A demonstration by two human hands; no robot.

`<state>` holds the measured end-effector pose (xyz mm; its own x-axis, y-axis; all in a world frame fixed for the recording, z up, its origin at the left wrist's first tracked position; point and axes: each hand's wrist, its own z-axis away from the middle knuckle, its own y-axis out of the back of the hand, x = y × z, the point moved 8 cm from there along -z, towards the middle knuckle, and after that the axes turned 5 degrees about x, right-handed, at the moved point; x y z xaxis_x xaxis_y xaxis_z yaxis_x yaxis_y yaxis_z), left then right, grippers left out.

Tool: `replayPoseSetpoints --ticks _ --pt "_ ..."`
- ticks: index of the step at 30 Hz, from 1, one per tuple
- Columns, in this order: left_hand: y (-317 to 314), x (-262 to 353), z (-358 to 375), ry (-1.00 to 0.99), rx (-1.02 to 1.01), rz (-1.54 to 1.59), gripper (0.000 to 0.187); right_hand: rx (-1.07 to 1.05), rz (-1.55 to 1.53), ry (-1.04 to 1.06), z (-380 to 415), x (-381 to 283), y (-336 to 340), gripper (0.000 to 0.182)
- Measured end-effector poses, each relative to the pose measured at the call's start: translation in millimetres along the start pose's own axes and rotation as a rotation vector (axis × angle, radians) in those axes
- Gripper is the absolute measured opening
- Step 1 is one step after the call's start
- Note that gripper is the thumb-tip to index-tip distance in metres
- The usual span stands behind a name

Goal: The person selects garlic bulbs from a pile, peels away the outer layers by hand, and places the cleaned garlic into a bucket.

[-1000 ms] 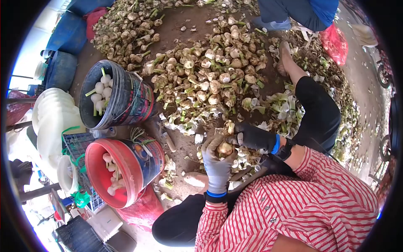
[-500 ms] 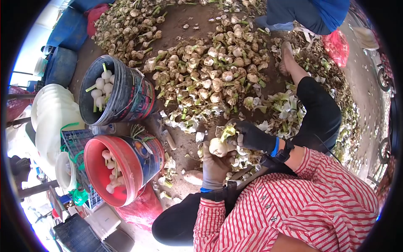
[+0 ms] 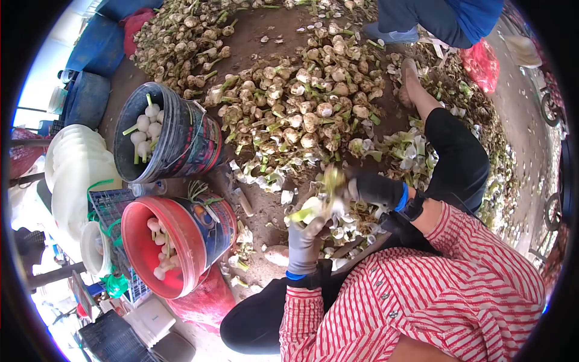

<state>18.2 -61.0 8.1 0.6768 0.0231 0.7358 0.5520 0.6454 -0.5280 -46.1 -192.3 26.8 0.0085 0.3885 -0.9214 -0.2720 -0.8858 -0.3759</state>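
My left hand, in a grey glove, is closed around a white garlic bulb with a green stem pointing left. Just right of it, my right hand, in a darker glove, has its fingers closed on strips of green and white garlic skin. Motion smears the skin and those fingertips. Loose garlic skins lie beneath both hands. Beyond them spreads a heap of untrimmed garlic bulbs with stems and dirty skins.
To the left, a black bucket and a red bucket tilt toward me, each holding cleaned white bulbs. A red sack lies under the red one. Blue barrels stand farther back. Another person's leg is at the top right.
The bulb in my left hand has turned so its stem points left. My right hand has moved slightly right, pulling skin away from the bulb.
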Motion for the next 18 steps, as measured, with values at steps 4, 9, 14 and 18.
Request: replayPoseSetpoints --ticks 4,9,14,18 --pt "-12 -6 10 0.128 -0.105 0.257 0.083 0.236 0.302 -0.133 3 46 60 0.030" --pt "-21 7 1 -0.018 0.029 0.038 0.093 0.069 0.716 0.214 5 2 5 0.044" --pt "-6 9 -9 -0.152 0.053 -0.172 0.066 0.200 0.539 0.146 9 -2 -13 0.015" --pt "13 25 -2 -0.389 0.329 -0.489 0.035 0.235 0.310 0.111 10 -8 -23 0.008"
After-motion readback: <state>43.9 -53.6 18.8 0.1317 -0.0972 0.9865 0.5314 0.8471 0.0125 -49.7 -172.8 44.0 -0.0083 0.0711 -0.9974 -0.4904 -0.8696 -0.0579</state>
